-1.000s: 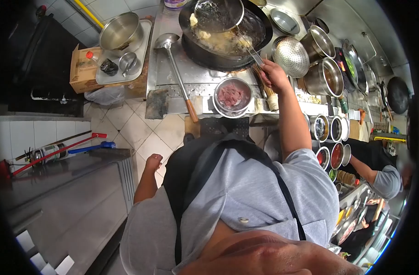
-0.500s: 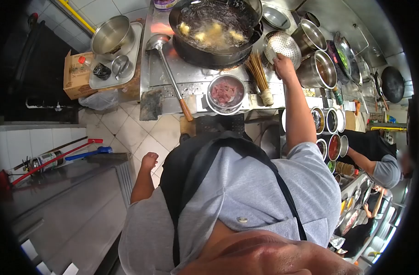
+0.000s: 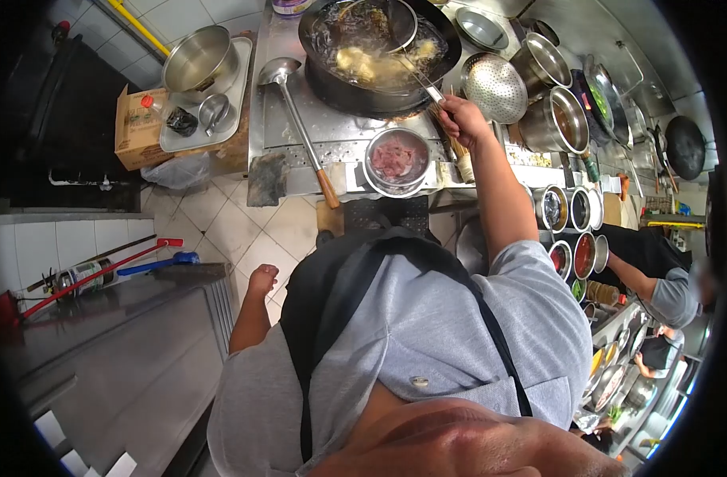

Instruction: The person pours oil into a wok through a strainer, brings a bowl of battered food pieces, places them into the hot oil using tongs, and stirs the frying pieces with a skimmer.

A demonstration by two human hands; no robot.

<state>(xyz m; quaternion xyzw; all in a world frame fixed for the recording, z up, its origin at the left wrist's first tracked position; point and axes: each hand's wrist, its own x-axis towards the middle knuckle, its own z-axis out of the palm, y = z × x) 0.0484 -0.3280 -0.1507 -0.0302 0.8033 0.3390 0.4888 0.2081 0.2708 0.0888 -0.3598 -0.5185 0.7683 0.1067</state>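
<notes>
My right hand (image 3: 463,121) is closed on the handle of a round strainer (image 3: 412,33), whose bowl is in the dark wok (image 3: 309,62). Pale yellow pieces of food (image 3: 355,63) bubble in the oil beside it. Just right of that hand, a perforated metal ladle (image 3: 494,87) rests on the stove. A bundle of thin bamboo sticks, a wok brush (image 3: 463,165), lies partly hidden below the hand. Low at my left side hangs my left hand (image 3: 262,280), its fingers curled in with nothing visible in them.
A bowl of pinkish raw meat (image 3: 395,159) stands at the stove's front edge. Left of the wok lies a long wooden-handled ladle (image 3: 296,119). Metal pots (image 3: 566,119) crowd the right side, and a co-worker's arm (image 3: 630,274) reaches among sauce containers (image 3: 562,258).
My right hand has moved left, off the perforated ladle, and now grips the strainer's handle. The strainer's bowl has come into the wok over the oil. My left hand stays about where it was.
</notes>
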